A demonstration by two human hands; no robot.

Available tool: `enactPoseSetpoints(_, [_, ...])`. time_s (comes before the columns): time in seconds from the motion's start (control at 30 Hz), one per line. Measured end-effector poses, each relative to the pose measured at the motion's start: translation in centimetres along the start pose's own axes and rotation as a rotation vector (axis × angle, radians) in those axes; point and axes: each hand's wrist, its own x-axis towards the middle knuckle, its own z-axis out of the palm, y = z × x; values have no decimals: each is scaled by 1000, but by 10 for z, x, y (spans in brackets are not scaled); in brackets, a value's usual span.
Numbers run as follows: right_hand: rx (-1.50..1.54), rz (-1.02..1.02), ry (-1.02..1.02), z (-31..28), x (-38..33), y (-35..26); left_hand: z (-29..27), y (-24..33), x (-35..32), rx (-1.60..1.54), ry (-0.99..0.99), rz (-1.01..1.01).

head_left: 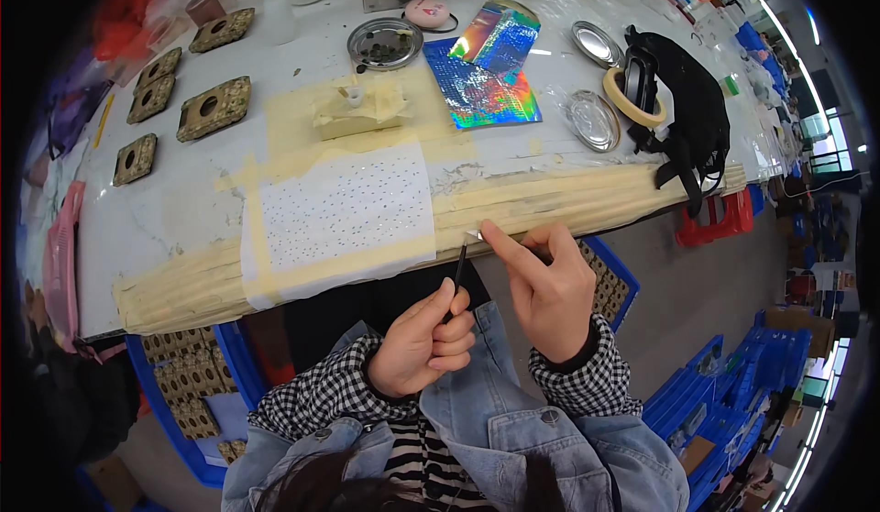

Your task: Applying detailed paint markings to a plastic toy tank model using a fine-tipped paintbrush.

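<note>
My left hand [423, 342] is closed around a thin black-handled tool [461, 264], held upright in front of the table edge. A small pale tip [474, 234] shows at its upper end; its exact kind is too small to tell. My right hand [550, 287] is beside it, index fingertip at the pale tip and the other fingers curled in. Whatever those curled fingers may hold is hidden. Left of the tool, a white sheet [344, 209] covered with tiny scattered dark and shiny specks is taped down along its edges.
Behind the sheet stands a tape-covered block [359, 113]. Shiny holographic pouches [486, 81], a round metal dish [385, 43], a tape roll [632, 99] and a black bag [687, 99] lie farther back. Patterned square pieces [213, 109] sit left. Blue crates [188, 429] stand below the table.
</note>
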Motion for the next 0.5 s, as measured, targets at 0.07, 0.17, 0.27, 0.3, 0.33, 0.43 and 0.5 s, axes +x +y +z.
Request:
enactPoseSetpoints(0.07, [-1, -18, -7, 0, -2, -1, 1, 2, 1, 2, -4, -15])
enactPoseSetpoints(0.17, [-77, -15, 34, 1, 2, -1, -2, 4, 0, 12, -34, -42])
enactPoseSetpoints(0.27, [-64, 28, 91, -8, 21, 11, -3, 9, -8, 57, -69, -64])
enactPoseSetpoints(0.3, [-87, 44, 120, -12, 30, 18, -1, 11, -10, 116, -109, -61])
enactPoseSetpoints(0.33, [-107, 11, 119, -15, 40, 29, 2, 13, -14, 177, -146, -52])
enactPoseSetpoints(0.43, [-165, -77, 91, -21, 65, 64, 2, 15, -23, 258, -309, -51])
enactPoseSetpoints(0.5, [-191, -129, 31, -24, 76, 74, 2, 14, -27, 331, -406, -27])
